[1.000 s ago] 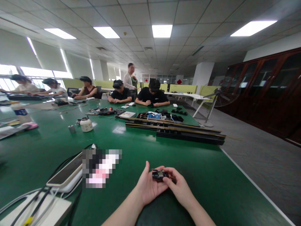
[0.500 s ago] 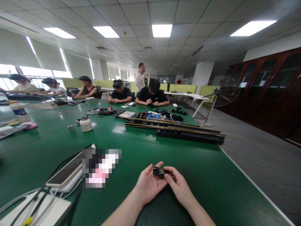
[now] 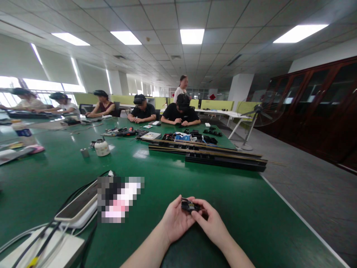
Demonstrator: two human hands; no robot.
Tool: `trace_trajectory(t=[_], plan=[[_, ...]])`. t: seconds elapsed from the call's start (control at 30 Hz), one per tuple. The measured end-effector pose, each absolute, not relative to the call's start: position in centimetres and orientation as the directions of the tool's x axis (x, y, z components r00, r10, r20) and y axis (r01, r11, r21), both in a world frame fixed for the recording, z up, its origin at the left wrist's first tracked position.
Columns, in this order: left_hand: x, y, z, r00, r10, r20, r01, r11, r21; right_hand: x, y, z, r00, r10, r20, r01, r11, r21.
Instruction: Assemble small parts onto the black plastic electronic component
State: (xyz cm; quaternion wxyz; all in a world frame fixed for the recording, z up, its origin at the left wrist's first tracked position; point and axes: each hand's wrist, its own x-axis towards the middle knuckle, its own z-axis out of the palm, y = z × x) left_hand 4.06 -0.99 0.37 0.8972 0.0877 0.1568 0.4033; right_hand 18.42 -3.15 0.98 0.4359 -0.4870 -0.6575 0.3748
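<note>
A small black part with yellowish metal bits (image 3: 190, 206) is held between my two hands, above the near part of the green table. My left hand (image 3: 177, 219) is turned palm up and cradles the part, with the thumb against its left end. From the other side, my right hand (image 3: 209, 219) grips its right end between thumb and fingers. The part's exact kind is too small to make out, and its right end is partly hidden by my right fingers.
Long black rails (image 3: 225, 163) with thin brass-coloured rods lie across the green table (image 3: 156, 175). A phone (image 3: 79, 201) with cables rests at left, near a white box (image 3: 52, 249). Beyond stands a cream jar (image 3: 102, 147). Several people sit around the table; a fan (image 3: 259, 109) stands at right.
My right fingers have shifted slightly left along the black part, and more of its yellowish metal shows. In the background, a standing person has moved to the right.
</note>
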Motion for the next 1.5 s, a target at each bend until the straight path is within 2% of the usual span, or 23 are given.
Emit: trace_trajectory(t=[0.33, 0.63, 1.2, 1.5], plan=[[4.05, -1.06, 0.41, 0.632, 0.732, -0.255, -0.638, 0.678, 0.365, 18.29, -3.23, 0.96, -0.181, 0.951, 0.25, 0.35, 0.3, -0.888], [4.15, -0.96, 0.0, 0.608, 0.747, -0.269, -0.64, 0.662, 0.389, 18.31, -3.31, 1.1, -0.183, 0.944, 0.275, 0.382, 0.326, -0.865], [4.21, -0.89, 0.16, 0.568, 0.768, -0.296, -0.688, 0.641, 0.341, 18.28, -3.18, 1.39, -0.141, 0.956, 0.258, 0.308, 0.29, -0.906], [4.01, -0.95, 0.09, 0.626, 0.736, -0.257, -0.648, 0.675, 0.354, 18.28, -3.12, 1.16, -0.111, 0.966, 0.232, 0.291, 0.255, -0.922]])
